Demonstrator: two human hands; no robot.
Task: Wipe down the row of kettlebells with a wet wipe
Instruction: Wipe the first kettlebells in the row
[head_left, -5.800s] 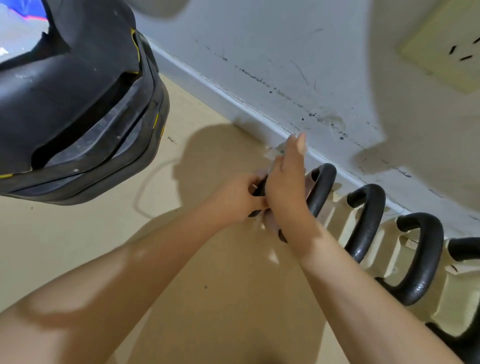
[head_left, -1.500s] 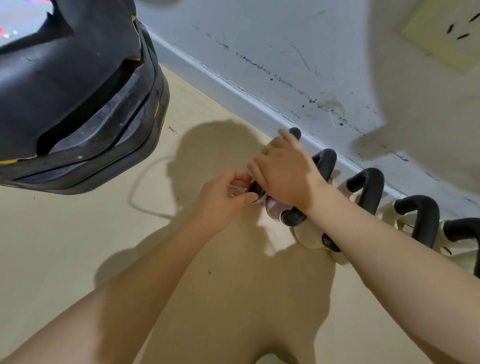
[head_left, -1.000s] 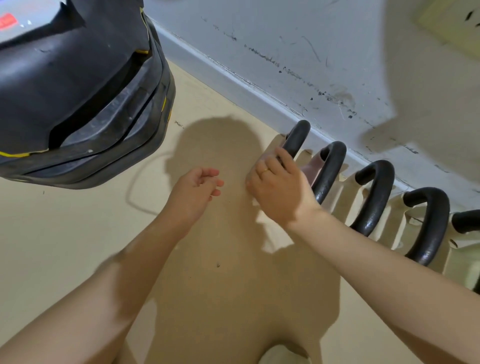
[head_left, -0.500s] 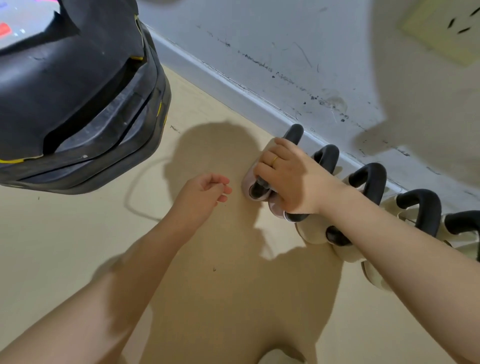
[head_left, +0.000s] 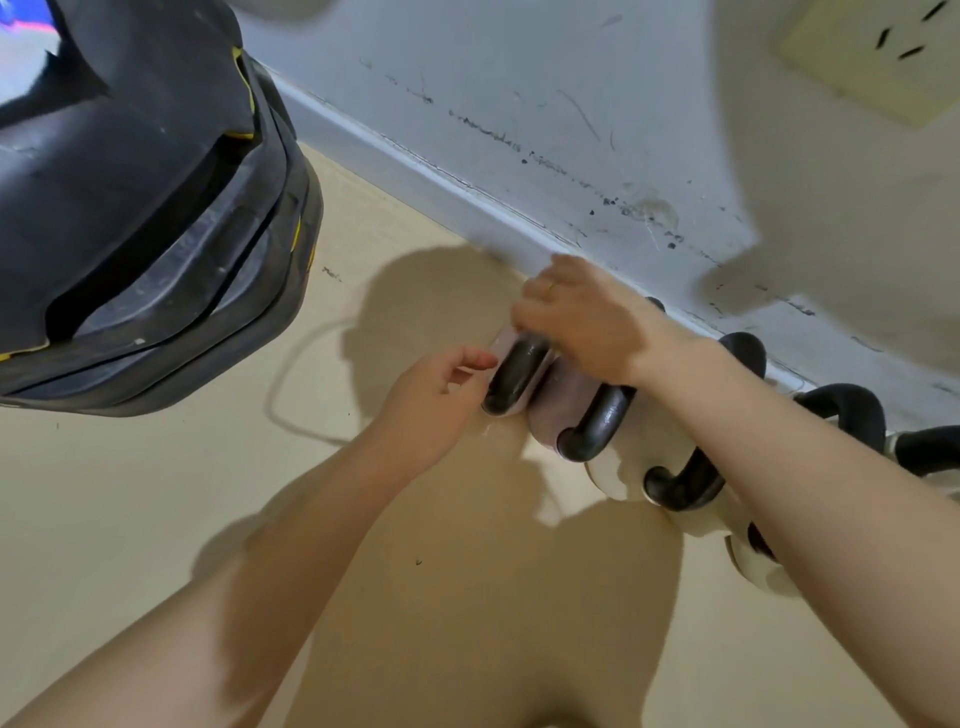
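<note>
Black padded bag (head_left: 135, 208) on beige floor (head_left: 130, 519), scuffed wall (head_left: 519, 104) (yellowed socket (head_left: 878, 57)).

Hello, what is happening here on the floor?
A person is bent over a row of kettlebells along the wall. The right hand rests over the top of the first kettlebell's black handle; whether its grip is closed there is hidden. The left hand reaches in beside it, fingers curled. A wipe is not clearly visible.

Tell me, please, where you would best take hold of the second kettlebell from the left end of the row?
Probably the second kettlebell by its black handle, from above and the floor side: the loop arches clear of the pale body, and the wall blocks the far side.
</note>
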